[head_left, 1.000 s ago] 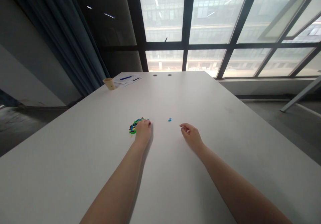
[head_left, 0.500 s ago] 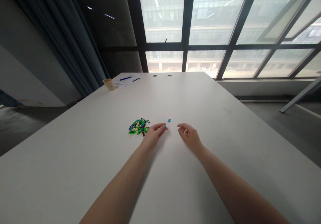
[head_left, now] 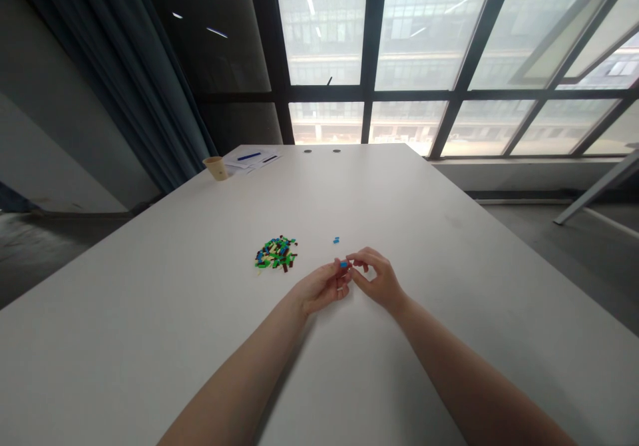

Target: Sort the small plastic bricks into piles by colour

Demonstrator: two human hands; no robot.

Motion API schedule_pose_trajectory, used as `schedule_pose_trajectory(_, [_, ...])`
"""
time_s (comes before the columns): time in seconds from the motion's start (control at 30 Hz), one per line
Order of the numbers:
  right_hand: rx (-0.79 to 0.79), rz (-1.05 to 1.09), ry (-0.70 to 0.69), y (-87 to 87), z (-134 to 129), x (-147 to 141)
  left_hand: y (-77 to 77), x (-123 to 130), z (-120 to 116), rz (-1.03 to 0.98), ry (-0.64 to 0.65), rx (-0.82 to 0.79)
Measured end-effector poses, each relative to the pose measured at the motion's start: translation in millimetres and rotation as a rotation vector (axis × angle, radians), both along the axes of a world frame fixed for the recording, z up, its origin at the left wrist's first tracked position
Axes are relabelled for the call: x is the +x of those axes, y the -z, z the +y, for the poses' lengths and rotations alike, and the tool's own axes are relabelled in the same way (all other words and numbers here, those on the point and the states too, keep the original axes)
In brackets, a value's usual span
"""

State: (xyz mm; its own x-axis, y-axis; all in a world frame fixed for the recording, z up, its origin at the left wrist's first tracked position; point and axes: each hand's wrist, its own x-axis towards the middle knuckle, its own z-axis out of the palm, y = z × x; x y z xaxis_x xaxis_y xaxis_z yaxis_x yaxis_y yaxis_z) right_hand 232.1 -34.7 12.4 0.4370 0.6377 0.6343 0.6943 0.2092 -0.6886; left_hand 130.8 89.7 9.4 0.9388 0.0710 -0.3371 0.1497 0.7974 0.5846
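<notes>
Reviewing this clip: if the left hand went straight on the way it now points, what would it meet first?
Most likely the right hand: the left hand, pinching a small blue brick, points at those fingertips and looks almost touching them, though depth is hard to judge from this view.

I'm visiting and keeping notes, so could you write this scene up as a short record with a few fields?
Left hand: pinches a blue plastic brick at the fingertips
Right hand: curled, fingers beside that brick; contact cannot be told
Nearby: a pile of small green, blue, black and brown bricks; a small blue brick cluster
Surface: white table
Far end: paper cup; papers with a blue pen
Background: large windows; dark curtain
</notes>
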Motion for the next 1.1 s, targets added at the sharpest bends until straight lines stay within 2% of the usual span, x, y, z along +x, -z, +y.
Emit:
schedule_pose_trajectory(0.17, [-0.018,-0.007,0.004,-0.8,-0.5,-2.4,1.6,-1.5,-2.4,0.006,0.059,0.029])
schedule_pose_trajectory(0.3, [-0.06,-0.004,0.053,4.9,0.9,-2.1,-3.2,1.4,-5.0,0.063,0.0,0.123])
schedule_pose_trajectory(0.33, [-0.077,-0.005,0.078,7.1,2.1,-0.8,-5.0,2.3,-2.2,0.093,-0.062,0.181])
schedule_pose_trajectory(0.4, [-0.141,-0.002,0.165,11.5,6.2,3.8,-8.9,3.1,10.4,0.159,-0.286,0.366])
schedule_pose_trajectory(0.53, [-0.39,0.001,0.383,16.7,22.5,15.7,-11.8,-5.5,58.1,0.235,-0.899,0.87])
schedule_pose_trajectory(0.57, [-0.459,-0.001,0.414,17.2,28.2,18.1,-10.7,-9.6,70.7,0.246,-1.005,0.971])
schedule_pose_trajectory(0.63, [-0.563,0.012,0.45,18.1,40.8,21.7,-6.9,-18.1,91.4,0.318,-1.064,1.125])
schedule_pose_trajectory(0.73, [-0.62,0.056,0.478,21.6,59.3,24.5,-1.3,-27.1,107.9,0.42,-1.006,1.298])
schedule_pose_trajectory(0.83, [-0.628,0.087,0.504,26.4,71.4,25.7,0.2,-29.7,110.1,0.478,-0.882,1.449])
schedule_pose_trajectory(0.97, [-0.612,0.118,0.511,26.6,71.0,27.3,-1.4,-28.2,101.2,0.564,-0.584,1.748])
schedule_pose_trajectory(1.1, [-0.589,0.14,0.494,19.0,54.5,28.0,-1.2,-24.4,87.3,0.691,-0.306,2.053])
